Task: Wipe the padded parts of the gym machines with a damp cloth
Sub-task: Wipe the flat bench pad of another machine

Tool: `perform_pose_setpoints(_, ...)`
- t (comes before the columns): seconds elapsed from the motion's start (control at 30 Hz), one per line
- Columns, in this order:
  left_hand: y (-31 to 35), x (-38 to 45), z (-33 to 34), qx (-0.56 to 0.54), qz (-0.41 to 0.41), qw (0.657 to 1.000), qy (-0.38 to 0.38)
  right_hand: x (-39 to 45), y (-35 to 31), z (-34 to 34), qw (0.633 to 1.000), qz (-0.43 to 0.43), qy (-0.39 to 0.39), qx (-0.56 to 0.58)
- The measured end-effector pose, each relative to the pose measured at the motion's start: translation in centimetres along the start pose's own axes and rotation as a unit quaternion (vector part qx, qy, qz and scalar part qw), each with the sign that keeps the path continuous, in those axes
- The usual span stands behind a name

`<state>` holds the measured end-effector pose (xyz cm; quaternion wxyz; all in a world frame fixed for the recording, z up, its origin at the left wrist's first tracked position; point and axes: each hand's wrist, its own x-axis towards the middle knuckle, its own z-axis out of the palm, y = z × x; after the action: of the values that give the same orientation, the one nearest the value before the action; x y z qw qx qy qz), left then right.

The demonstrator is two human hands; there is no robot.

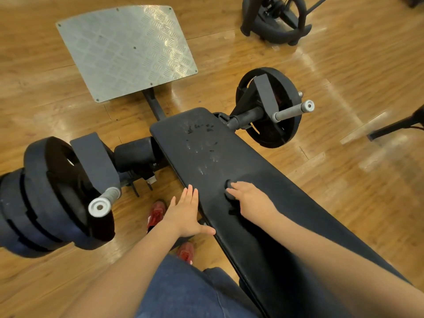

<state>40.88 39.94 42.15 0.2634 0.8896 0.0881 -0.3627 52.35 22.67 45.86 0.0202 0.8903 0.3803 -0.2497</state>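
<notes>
A long black padded bench [206,145] runs from the middle of the view down to the lower right, with wet streaks and scuffs on its far half. My right hand [252,200] lies on the pad with its fingers curled over a bunched dark cloth [228,185], pressing it onto the padding. The cloth is mostly hidden under the hand. My left hand [185,216] is flat with straight fingers beside the pad's left edge, and its thumb touches that edge.
A checkered metal footplate [126,51] stands beyond the bench. Loaded black weight plates sit on pegs at the left [46,193] and right [268,106]. A black roller pad [135,154] lies left of the bench. Another machine's base [275,21] is on the wooden floor behind.
</notes>
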Motion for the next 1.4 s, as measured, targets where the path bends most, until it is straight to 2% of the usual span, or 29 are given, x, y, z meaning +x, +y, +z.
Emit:
perform_pose_setpoints(0.07, 0.0, 0.1, 0.0, 0.001, -0.001, 1.000, -0.002, 1.0, 2.0, -0.6, 0.997, 0.079, 0.026, 0.006)
perform_pose_setpoints(0.13, 0.0, 0.0, 0.1, -0.002, 0.000, 1.000, 0.000, 1.2, 1.1, -0.4, 0.993, 0.110, 0.043, 0.020)
perform_pose_setpoints(0.3, 0.0, 0.0, 0.1, 0.010, 0.001, 1.000, 0.001, -1.2, -2.5, 0.8, 0.999, -0.029, 0.013, 0.019)
perform_pose_setpoints(0.37, 0.0, 0.1, 0.1, 0.008, -0.004, 1.000, 0.002, -0.4, -0.5, -0.6, 0.999, -0.032, 0.006, -0.003)
perform_pose_setpoints(0.5, 0.0, 0.1, 0.0, 0.002, -0.006, 1.000, -0.001, 1.0, 0.8, -1.5, 0.996, 0.078, 0.051, 0.006)
perform_pose_setpoints(0.57, 0.1, 0.0, -0.1, 0.003, -0.003, 1.000, -0.003, 0.2, -1.5, -0.5, 0.997, 0.059, 0.040, 0.025)
perform_pose_setpoints(0.63, 0.2, -0.1, -0.2, 0.009, -0.001, 1.000, -0.003, -1.4, -3.2, 0.7, 0.999, -0.006, 0.008, 0.050)
perform_pose_setpoints(0.73, 0.2, -0.1, -0.2, 0.009, -0.003, 1.000, -0.006, -1.5, -0.8, 0.4, 0.997, -0.041, 0.014, 0.069)
perform_pose_setpoints(0.77, 0.1, 0.0, -0.2, 0.010, -0.003, 1.000, -0.006, -0.6, 0.8, 0.2, 0.998, -0.027, 0.016, 0.059)
perform_pose_setpoints(0.87, -0.1, 0.2, 0.1, 0.009, -0.002, 1.000, -0.007, 2.0, 4.1, -0.8, 0.991, 0.117, 0.043, 0.051)
perform_pose_setpoints(0.93, -0.1, 0.2, 0.1, 0.009, 0.001, 1.000, -0.004, 2.5, 2.6, -0.6, 0.987, 0.142, 0.060, 0.053)
perform_pose_setpoints(0.97, -0.1, 0.2, 0.2, 0.008, 0.003, 1.000, -0.001, 2.2, 1.0, -0.2, 0.989, 0.120, 0.057, 0.057)
perform_pose_setpoints(1.07, 0.0, 0.2, 0.2, 0.007, 0.006, 1.000, 0.004, 0.0, -4.1, 1.6, 0.996, -0.017, 0.025, 0.081)
perform_pose_setpoints(1.13, -0.1, 0.2, 0.3, 0.006, 0.006, 1.000, 0.008, -0.2, -3.3, 1.5, 0.995, -0.066, 0.018, 0.070)
perform_pose_setpoints(1.2, -0.3, 0.3, 0.3, -0.002, 0.007, 1.000, 0.007, 1.8, 0.3, 1.5, 0.995, -0.081, 0.034, 0.040)
perform_pose_setpoints(1.23, -0.4, 0.3, 0.3, -0.008, 0.008, 1.000, 0.006, 3.0, 2.4, 1.4, 0.997, -0.060, 0.041, 0.023)
perform_pose_setpoints(1.3, -0.3, 0.4, 0.3, -0.028, 0.009, 1.000, 0.005, 4.7, 6.1, 0.6, 0.997, 0.063, 0.025, 0.031)
perform_pose_setpoints(1.33, -0.3, 0.4, 0.3, -0.042, 0.005, 0.999, 0.009, 5.1, 7.1, 0.3, 0.990, 0.122, 0.041, 0.061)
perform_pose_setpoints(1.4, 0.0, 0.7, 0.3, -0.061, -0.008, 0.998, 0.022, 5.2, 6.0, -0.2, 0.972, 0.205, 0.080, 0.085)
